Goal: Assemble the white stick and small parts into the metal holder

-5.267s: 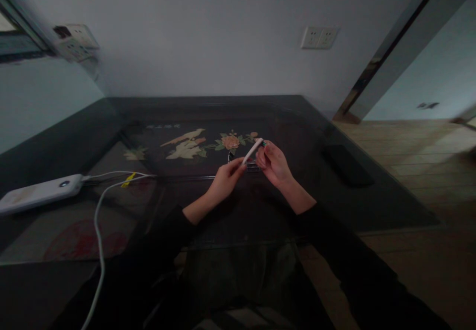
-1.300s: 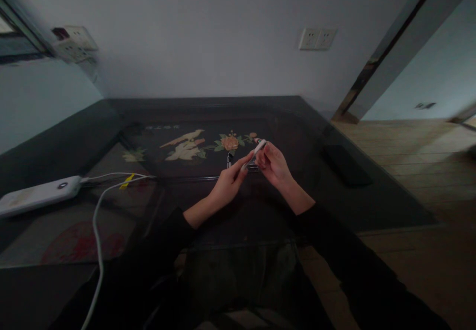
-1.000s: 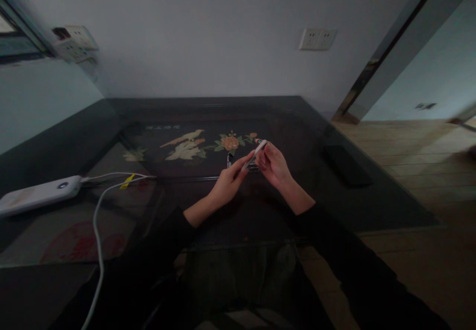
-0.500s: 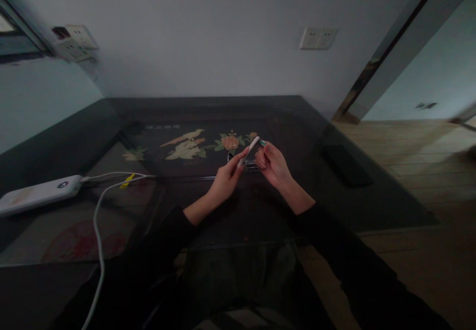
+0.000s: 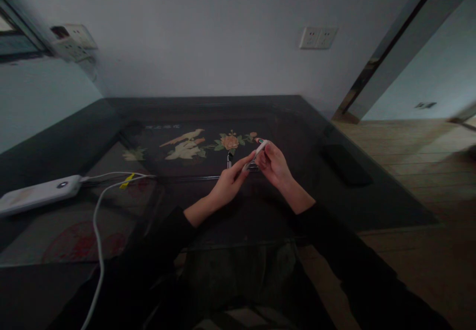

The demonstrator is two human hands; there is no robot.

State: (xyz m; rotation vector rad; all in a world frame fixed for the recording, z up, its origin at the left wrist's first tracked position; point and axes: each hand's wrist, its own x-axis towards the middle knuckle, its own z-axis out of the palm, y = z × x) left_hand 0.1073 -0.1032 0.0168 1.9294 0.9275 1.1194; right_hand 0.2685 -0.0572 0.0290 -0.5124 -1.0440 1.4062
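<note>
Above the centre of the dark glass-topped table point(image 5: 122, 206), the left hand point(image 5: 226, 185) and the right hand point(image 5: 273, 164) both pinch a slim white pen-like stick point(image 5: 256, 151), fingers closed around it. A white power bank point(image 5: 35, 194) lies at nine o'clock, its white cable point(image 5: 97, 231) trailing toward seven.

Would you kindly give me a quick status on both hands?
Left hand and right hand both pinch white stick. Held above table. Nothing in the way.
</note>
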